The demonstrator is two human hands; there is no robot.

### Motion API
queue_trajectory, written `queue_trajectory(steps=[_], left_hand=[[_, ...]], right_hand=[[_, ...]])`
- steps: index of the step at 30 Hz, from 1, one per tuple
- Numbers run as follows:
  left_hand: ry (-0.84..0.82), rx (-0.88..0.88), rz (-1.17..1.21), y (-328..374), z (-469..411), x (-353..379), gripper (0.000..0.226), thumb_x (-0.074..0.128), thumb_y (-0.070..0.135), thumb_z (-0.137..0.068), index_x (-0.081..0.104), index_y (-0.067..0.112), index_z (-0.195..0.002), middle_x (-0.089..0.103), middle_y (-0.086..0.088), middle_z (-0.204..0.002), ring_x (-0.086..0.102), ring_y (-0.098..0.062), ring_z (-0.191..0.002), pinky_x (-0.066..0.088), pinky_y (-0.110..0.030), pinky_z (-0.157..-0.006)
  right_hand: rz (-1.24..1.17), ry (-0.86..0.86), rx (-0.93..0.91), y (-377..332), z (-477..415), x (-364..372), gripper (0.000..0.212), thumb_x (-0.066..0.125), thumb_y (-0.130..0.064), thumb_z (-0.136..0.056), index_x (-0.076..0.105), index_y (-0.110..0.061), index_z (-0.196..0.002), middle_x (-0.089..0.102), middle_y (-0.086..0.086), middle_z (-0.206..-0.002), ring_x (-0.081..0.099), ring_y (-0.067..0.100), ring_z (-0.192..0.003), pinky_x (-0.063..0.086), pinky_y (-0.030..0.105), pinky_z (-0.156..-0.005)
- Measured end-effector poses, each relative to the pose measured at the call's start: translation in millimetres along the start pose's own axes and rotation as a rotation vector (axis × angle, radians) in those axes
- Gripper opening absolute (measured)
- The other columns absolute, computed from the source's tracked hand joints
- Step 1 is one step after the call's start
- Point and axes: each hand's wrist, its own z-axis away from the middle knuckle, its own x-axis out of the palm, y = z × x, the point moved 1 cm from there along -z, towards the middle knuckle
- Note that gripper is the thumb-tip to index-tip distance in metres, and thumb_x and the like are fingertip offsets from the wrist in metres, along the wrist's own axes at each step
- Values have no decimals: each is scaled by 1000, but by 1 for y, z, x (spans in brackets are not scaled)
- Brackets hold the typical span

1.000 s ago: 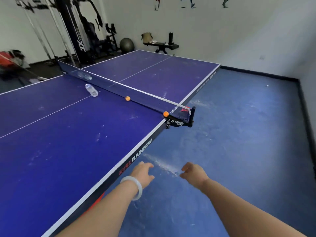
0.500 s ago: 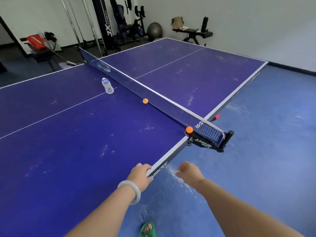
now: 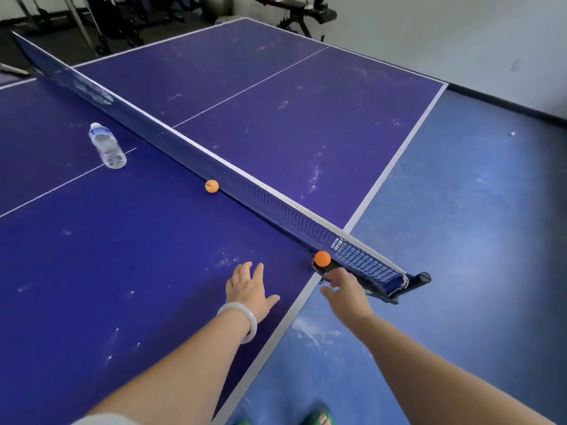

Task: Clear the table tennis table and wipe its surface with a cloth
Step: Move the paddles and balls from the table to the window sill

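1. We see a clear plastic bottle [image 3: 107, 146] lying on its side on the blue surface [image 3: 122, 256], on our side of the net [image 3: 245, 182]. Its long axis runs roughly away from us, cap end pointing toward the net, base toward us.
2. One orange ball [image 3: 211, 186] rests against the foot of the net, further along it toward the near clamp [image 3: 383, 291] than the bottle is. A second orange ball [image 3: 322, 258] sits at the net's near end, right by the clamp at the surface's side edge.
3. The white side line runs from the net's near end down toward us; beyond it is open blue floor [image 3: 460, 240]. Between the net and us the surface is bare apart from pale dusty smears.
4. Our left hand [image 3: 249, 289], with a pale bangle [image 3: 242, 320] on its wrist, is over the surface near the net's end, fingers spread, holding nothing; we cannot tell whether the palm touches.
5. Our right hand [image 3: 345, 289] reaches toward the clamp, fingers loosely parted, fingertips just below the second ball, empty.
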Motion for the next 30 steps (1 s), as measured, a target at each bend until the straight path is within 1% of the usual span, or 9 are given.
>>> queue_trajectory(steps=[3, 6, 8, 10, 15, 21, 23, 26, 30], left_hand=[[-63, -81, -42, -2, -33, 6, 101, 49, 72, -87, -9, 26, -156, -15, -7, -164, -15, -32, -150, 2, -49, -122], [-153, -152, -83, -2, -50, 20, 117, 44, 85, -77, -26, 28, -151, -32, -9, -158, -28, -34, -146, -9, -56, -119], [-166, -182, -104, 0, -53, 31, 124, 42, 90, -72, -36, 26, -144, -41, -10, -153, -35, -35, -142, -14, -59, -116], [-154, -206, -104, 1, -56, 37, 125, 40, 91, -70, -43, 27, -136, -45, -10, -150, -38, -35, -140, -16, -60, -115], [-189, -221, -114, 0, -57, 37, 124, 40, 90, -71, -47, 28, -133, -49, -9, -147, -42, -34, -137, -14, -60, -116], [-205, -224, -122, 1, -56, 36, 123, 39, 90, -72, -48, 27, -132, -50, -9, -147, -42, -34, -138, -14, -59, -116], [-207, -223, -121, 1, -56, 36, 124, 39, 90, -72, -45, 27, -137, -50, -9, -146, -42, -34, -137, -14, -59, -116], [-218, -232, -109, 2, -57, 36, 124, 40, 89, -72, -46, 27, -136, -52, -8, -144, -44, -34, -135, -16, -59, -116], [-212, -240, -109, 2, -56, 34, 124, 42, 89, -73, -45, 27, -136, -53, -8, -144, -46, -33, -134, -19, -58, -114]], right_hand=[[68, 33, -78, -9, -30, -2, 36, 63, -22, -95, 48, -15, -127, 42, 8, -122, 51, 26, -96, 38, 30, -80], [187, 4, -161, -11, -55, 4, 47, 66, -27, -93, 43, -19, -133, 38, 10, -133, 54, 34, -106, 45, 35, -85], [258, -7, -165, -10, -68, 9, 52, 64, -31, -94, 39, -20, -138, 34, 11, -140, 52, 37, -115, 47, 40, -90], [303, -17, -156, -11, -80, 14, 48, 58, -33, -97, 38, -20, -138, 33, 10, -140, 52, 37, -114, 46, 40, -86], [439, -75, -152, -12, -98, 19, 31, 48, -31, -102, 42, -14, -128, 36, 14, -136, 58, 34, -104, 47, 40, -81], [417, -99, -146, -14, -104, 17, 23, 47, -28, -103, 44, -12, -119, 39, 14, -134, 60, 34, -98, 43, 38, -72], [310, -95, -175, -18, -103, 15, 19, 47, -27, -103, 45, -12, -114, 43, 11, -126, 60, 34, -93, 44, 38, -74], [146, -107, -217, -28, -102, 18, 13, 51, -28, -101, 46, -16, -103, 48, 2, -112, 55, 24, -84, 45, 38, -76], [58, -111, -114, -52, -113, 22, 23, 60, -40, -95, 53, -19, -89, 58, -3, -76, 56, 17, -70, 48, 33, -67]])
